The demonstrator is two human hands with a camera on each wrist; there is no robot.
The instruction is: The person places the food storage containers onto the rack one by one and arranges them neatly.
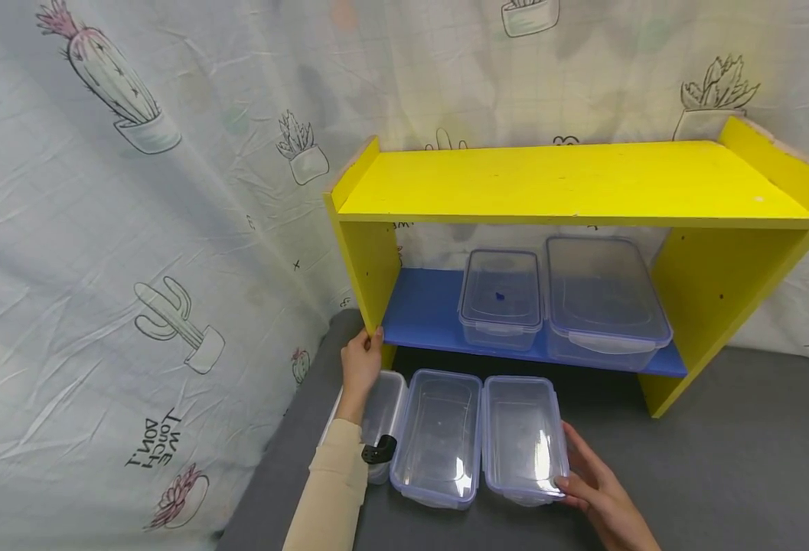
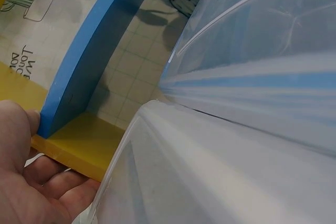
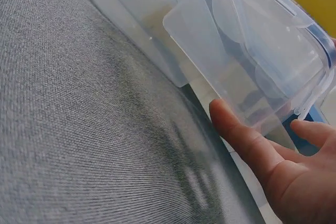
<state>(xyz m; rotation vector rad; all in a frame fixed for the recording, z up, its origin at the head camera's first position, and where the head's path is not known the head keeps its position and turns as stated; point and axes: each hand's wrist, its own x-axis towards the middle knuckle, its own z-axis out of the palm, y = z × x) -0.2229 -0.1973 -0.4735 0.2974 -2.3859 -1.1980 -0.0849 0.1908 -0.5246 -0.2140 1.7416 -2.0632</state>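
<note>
The wrinkled white cloth [image 1: 197, 191], printed with cacti, hangs behind the grey tabletop [image 1: 755, 459], whose surface shows a fine woven texture in the right wrist view. Near its back edge stands the shelf [image 1: 569, 180], painted yellow, with a flat blue board [image 1: 426, 306]. At the right end of this board sits a large clear plastic box [image 1: 607, 287]; just beside it, to the left, is a smaller box [image 1: 500, 298]. Before the shelf, three rectangular boxes with rounded corners make a row: the left box [image 1: 388, 405], partly behind the forearm, the middle box [image 1: 438, 436] and the shiny right box [image 1: 523, 436]. The right hand [image 1: 604, 497] holds this last one by its near right corner, thumb on the lid rim. The left hand [image 1: 361, 366] is closed around the shelf's left panel, at its lower front edge.
</note>
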